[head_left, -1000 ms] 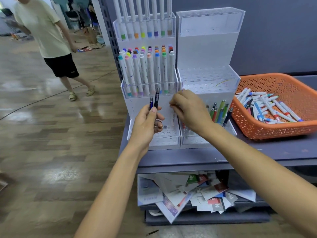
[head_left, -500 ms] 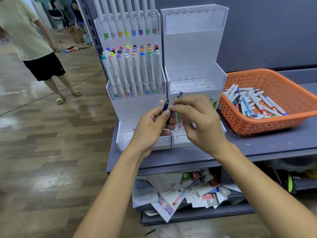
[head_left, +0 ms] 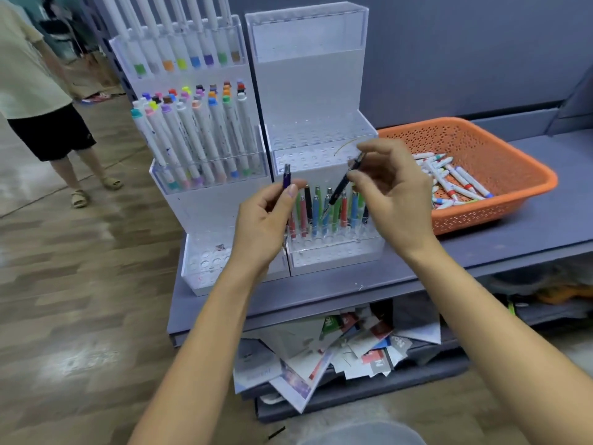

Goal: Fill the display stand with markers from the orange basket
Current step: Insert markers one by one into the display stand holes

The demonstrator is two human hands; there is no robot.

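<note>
1. While the left hand [head_left: 264,220] pinches a purple pen [head_left: 286,178] upright between thumb and fingers, just left of the frame's middle, the right hand [head_left: 394,194] pinches a dark pen [head_left: 341,187] near its upper end, tilted with the tip down and to the left.
2. This dark pen hangs above the row of pens [head_left: 327,215] that stand in the lowest tier of the right stand [head_left: 308,88], at the middle of the frame; its tip seems close to them, but the blur does not let me say if it touches.
3. At the right of the frame the basket [head_left: 487,218] sits on the shelf [head_left: 481,252], just beside this stand, and many markers [head_left: 455,181] lie in it; the middle tier [head_left: 321,146] shows only free holes, so I judge the task is far from done.
4. For the step in hand, I think the right hand should first turn the dark pen upright, then bring its tip over a free hole in the front rows and lower it straight.
5. Pushing it in at an angle could knock the neighbours, because they stand close together.
6. It is better to let go only when the pen stands alone, and to hold the purple pen aside until then.
</note>
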